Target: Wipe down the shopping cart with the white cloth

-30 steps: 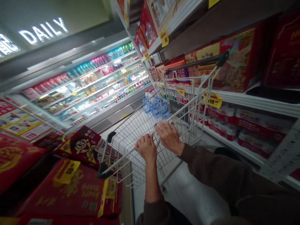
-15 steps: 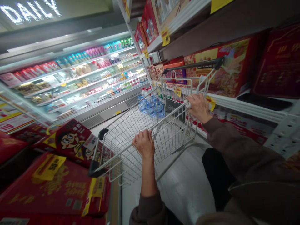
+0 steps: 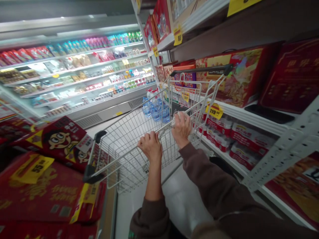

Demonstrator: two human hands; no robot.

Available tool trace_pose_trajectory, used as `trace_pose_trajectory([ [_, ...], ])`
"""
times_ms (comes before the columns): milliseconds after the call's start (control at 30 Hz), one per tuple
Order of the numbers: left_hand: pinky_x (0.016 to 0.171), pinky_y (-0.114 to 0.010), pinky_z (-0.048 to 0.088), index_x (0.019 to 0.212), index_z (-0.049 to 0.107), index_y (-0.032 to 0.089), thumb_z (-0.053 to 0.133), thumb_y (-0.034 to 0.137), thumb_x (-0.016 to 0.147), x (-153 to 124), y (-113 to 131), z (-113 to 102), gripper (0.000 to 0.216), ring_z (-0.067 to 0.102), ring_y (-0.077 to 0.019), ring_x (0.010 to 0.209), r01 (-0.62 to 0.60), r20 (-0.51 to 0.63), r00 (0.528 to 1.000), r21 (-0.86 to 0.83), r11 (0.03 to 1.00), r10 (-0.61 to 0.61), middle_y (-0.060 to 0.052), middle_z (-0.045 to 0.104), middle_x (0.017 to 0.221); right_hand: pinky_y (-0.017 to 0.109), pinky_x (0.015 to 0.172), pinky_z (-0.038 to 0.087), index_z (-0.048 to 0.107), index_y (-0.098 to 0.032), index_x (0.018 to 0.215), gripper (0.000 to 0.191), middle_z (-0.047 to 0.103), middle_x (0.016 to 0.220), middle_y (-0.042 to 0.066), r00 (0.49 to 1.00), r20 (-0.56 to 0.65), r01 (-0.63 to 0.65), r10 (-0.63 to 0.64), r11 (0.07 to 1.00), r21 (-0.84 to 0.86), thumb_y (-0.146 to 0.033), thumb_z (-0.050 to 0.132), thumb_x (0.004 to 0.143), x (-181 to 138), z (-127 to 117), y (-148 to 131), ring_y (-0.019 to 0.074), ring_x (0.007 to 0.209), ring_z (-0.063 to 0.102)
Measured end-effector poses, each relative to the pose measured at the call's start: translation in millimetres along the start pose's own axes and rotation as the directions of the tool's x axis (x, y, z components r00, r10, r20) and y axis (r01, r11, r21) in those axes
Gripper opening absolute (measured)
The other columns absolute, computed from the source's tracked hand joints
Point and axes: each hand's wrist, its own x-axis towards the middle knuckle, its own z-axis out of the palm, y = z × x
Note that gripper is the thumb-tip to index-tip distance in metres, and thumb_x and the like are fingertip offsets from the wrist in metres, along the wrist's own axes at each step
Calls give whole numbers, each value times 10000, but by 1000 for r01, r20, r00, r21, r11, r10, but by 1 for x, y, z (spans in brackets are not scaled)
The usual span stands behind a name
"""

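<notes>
A wire shopping cart (image 3: 124, 139) stands tilted in the aisle in front of me, its black handle bar (image 3: 199, 70) at the far right. My left hand (image 3: 151, 146) is closed round the cart's near side rim. My right hand (image 3: 181, 128) is closed on a small white cloth (image 3: 175, 119) and presses it against the same rim, just beyond the left hand. A pack of blue water bottles (image 3: 156, 108) lies inside the cart at its far end. Both my sleeves are brown.
Red gift boxes (image 3: 50, 189) are stacked at the left, one with a cartoon face (image 3: 59, 139), close to the cart's corner. White shelving (image 3: 274, 122) on the right holds red boxes (image 3: 239, 78) and a yellow price tag (image 3: 214, 111). A lit chilled case (image 3: 74, 76) runs across the back.
My right hand, with the cloth, slid back along the cart's rim from near the handle end to just beside my left hand. The left hand kept its grip.
</notes>
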Motion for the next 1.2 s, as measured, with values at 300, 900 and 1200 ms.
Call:
trace_pose_trajectory([
  [300, 1130, -471, 348, 1358, 652, 251, 413, 338, 1068, -12, -35, -10, 385, 587, -287, 1193, -129, -6, 992, -63, 990, 129, -119, 703, 1230, 456, 994, 424, 564, -266, 1445, 512, 585, 1505, 79, 874, 187, 441, -447, 894, 76, -133, 473, 960, -21, -12, -1, 305, 1307, 454],
  [900, 1330, -578, 164, 1569, 417, 135, 369, 231, 1047, -41, -42, -33, 533, 274, -289, 1599, -17, 81, 996, -140, 990, 29, -126, 482, 1620, 527, 1021, 394, 593, -221, 1376, 463, 589, 1486, 166, 897, 190, 377, -400, 915, 146, -122, 428, 955, -63, -15, -56, 338, 1466, 414],
  [1200, 1242, -507, 299, 1400, 589, 182, 387, 330, 1056, -30, -130, -62, 426, 444, -291, 1496, 13, 140, 990, -22, 1000, -9, -123, 639, 1468, 456, 979, 391, 569, -242, 1391, 537, 632, 1418, 127, 744, 253, 592, -618, 786, 180, -60, 472, 895, -43, -27, -37, 300, 1365, 477],
])
